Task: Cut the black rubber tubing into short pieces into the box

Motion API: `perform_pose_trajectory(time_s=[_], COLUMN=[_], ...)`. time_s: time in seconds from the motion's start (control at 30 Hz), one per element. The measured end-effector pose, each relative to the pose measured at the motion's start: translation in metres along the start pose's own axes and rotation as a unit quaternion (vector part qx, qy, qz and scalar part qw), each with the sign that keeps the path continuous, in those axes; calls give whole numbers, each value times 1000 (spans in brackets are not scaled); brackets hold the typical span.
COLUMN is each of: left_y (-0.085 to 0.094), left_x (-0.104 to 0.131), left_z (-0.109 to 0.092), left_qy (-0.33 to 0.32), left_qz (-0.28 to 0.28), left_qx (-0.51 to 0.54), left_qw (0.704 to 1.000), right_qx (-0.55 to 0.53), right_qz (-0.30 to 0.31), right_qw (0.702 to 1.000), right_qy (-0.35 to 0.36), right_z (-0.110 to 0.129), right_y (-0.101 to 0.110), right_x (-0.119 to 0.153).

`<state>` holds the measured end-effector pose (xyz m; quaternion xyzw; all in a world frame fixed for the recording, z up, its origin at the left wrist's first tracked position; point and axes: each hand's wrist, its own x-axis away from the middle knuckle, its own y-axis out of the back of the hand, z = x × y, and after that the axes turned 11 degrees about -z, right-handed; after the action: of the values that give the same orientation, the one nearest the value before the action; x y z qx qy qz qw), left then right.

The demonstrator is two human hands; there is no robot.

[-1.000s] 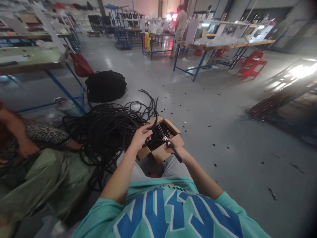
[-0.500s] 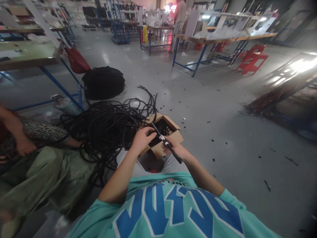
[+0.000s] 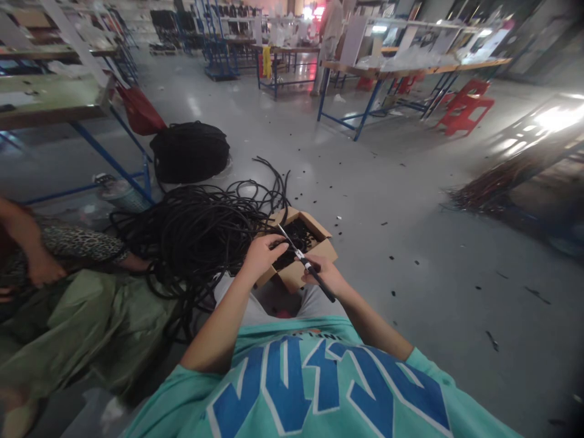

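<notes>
My right hand (image 3: 323,272) is wrapped around a pair of shears (image 3: 298,253). They have a narrow silver blade and a long black handle that sticks out behind my palm. Just to the left, my left hand (image 3: 263,257) is closed, thumb and fingers pinching black tubing (image 3: 276,244) close beside the blade. How far the tubing reaches between the blades is too small to tell. Below both hands stands an open cardboard box (image 3: 326,250) holding many short black pieces (image 3: 301,236). A large tangled heap of black tubing (image 3: 196,228) lies left of the box.
At the left sits another person, whose hand (image 3: 45,269) rests near green cloth (image 3: 100,316). A black bundle (image 3: 190,152) lies behind the heap. Small black scraps dot the grey floor (image 3: 365,201). Workbenches (image 3: 378,74) and a red stool (image 3: 466,108) stand farther back.
The shears have tilted slightly, and more of the silver blade shows beside my left fingers. Both hands stay in almost the same place over the box.
</notes>
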<state>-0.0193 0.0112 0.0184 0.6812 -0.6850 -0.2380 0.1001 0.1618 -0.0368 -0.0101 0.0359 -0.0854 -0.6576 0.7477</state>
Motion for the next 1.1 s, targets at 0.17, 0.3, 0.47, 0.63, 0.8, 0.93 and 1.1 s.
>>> perform_pose_trajectory(time_s=[0.17,0.3,0.47,0.63,0.8,0.93,1.1], left_y=[-1,-2,-3,-3,-5,-9,-11], left_x=[-2,-2,1,2,1,-1,-5], left_z=[4,7,7,4,5,8,13], left_qy=[6,-26,-31,4,49,73,88], left_qz=[8,2,0,17,17,11,15], left_qx=[14,12,-15,20,98,140,169], left_qw=[1000,1000,999,1000,994,987,982], right_qx=[10,-16,-95,-74,-49,-31,-7], right_qz=[-24,-12,50,32,28,-2,-14], right_qw=[1000,999,992,995,998,1000,1000], right_qy=[-5,-31,-64,-51,-16,-4,-16], right_z=[-2,-8,-5,6,-2,-9,-10], right_y=[-2,-1,1,3,2,-1,-2], right_x=[0,-2,-5,-9,-12,-12,-15])
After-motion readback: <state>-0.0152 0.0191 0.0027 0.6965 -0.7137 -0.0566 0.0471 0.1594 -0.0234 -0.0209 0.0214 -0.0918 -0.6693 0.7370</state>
